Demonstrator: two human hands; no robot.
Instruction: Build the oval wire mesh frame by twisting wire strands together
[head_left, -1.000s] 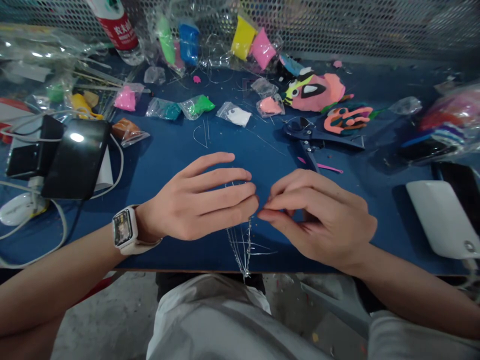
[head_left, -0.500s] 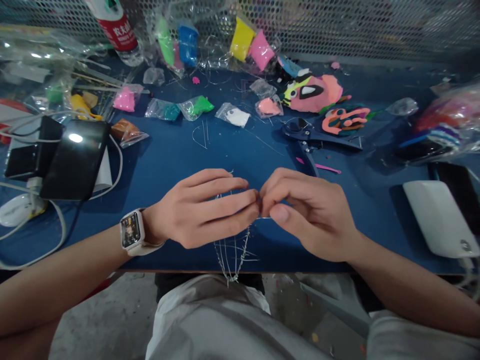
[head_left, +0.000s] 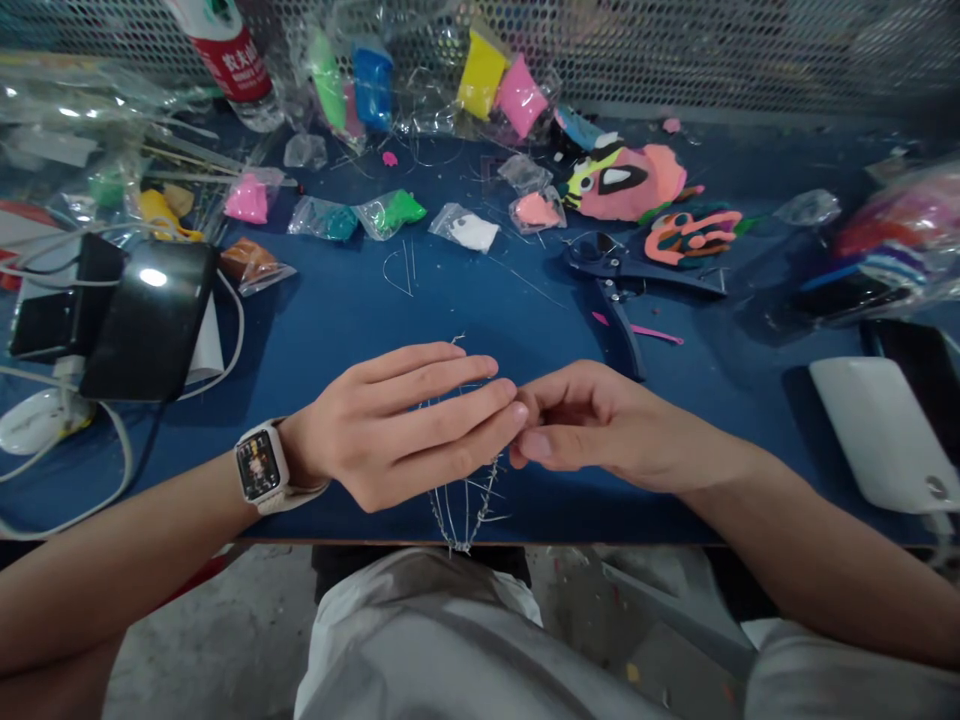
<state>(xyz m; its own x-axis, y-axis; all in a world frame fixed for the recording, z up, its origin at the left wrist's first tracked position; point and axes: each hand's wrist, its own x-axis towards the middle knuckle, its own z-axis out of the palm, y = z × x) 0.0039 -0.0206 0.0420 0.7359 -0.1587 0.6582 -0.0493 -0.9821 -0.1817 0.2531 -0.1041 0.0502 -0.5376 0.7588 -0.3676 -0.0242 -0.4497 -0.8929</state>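
A twisted wire frame [head_left: 459, 515], an oval loop with thinner wires across it, lies between my hands at the table's front edge. My left hand [head_left: 420, 420] covers its upper part, palm down, fingers closed on it. The wire's lower curve shows below my palm and its twisted tip above my fingers. At the frame's right side my right hand [head_left: 592, 425] pinches with thumb and fingers, its fingertips meeting those of my left hand. What lies right between the fingertips is hidden, though the wire runs up to them. Blue-handled pliers [head_left: 611, 270] lie beyond my right hand.
Behind my hands lie bagged clay pieces, among them white [head_left: 476, 232] and green [head_left: 401, 210]. Loose wires [head_left: 409, 270] lie nearer. Clay figures [head_left: 630, 185] sit back right. A phone [head_left: 154, 320] with cables is at left, a white power bank [head_left: 877, 430] at right, a bottle [head_left: 236, 65] behind.
My right hand has lowered and turned, its thumb now lying straighter against the fingertips of my left hand. The wire frame has shifted slightly; my left hand has barely moved.
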